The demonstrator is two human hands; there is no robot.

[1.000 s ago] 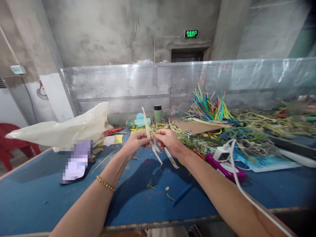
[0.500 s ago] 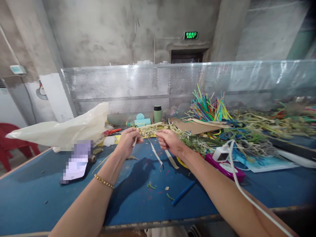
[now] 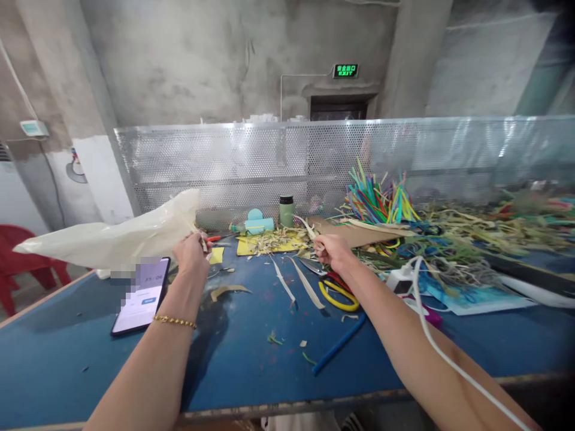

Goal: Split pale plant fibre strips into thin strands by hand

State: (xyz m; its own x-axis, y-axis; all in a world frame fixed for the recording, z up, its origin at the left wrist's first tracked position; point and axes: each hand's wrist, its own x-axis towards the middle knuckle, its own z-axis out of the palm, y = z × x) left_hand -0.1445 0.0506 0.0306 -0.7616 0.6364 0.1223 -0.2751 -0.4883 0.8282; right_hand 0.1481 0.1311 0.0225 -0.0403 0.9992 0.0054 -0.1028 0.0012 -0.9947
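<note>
My left hand [image 3: 192, 250] is closed beside the cream plastic bag [image 3: 135, 230], with a small part of a pale strip [image 3: 203, 243] showing at its fingers. My right hand [image 3: 331, 251] pinches a long pale strip of dried leaf [image 3: 307, 226], whose free end rises to the left. Just under that hand lie scissors with a yellow-and-red handle [image 3: 335, 297], partly covered by my wrist. Two loose pale strips [image 3: 306, 282] rest on the blue table between my hands. A curved brown strip [image 3: 230, 290] lies nearer the left one.
A phone [image 3: 140, 299] lies at left. Behind are a yellow sheet [image 3: 245, 246] with scraps, a green bottle [image 3: 286, 212] and a perforated metal screen [image 3: 251, 161]. Colourful stems [image 3: 380, 194] and tangled strips crowd the right. A white cable [image 3: 424, 323] crosses my right forearm.
My hands have moved apart: the left one toward the plastic bag, the right one slightly right. The scissors and the yellow sheet between the hands now show more.
</note>
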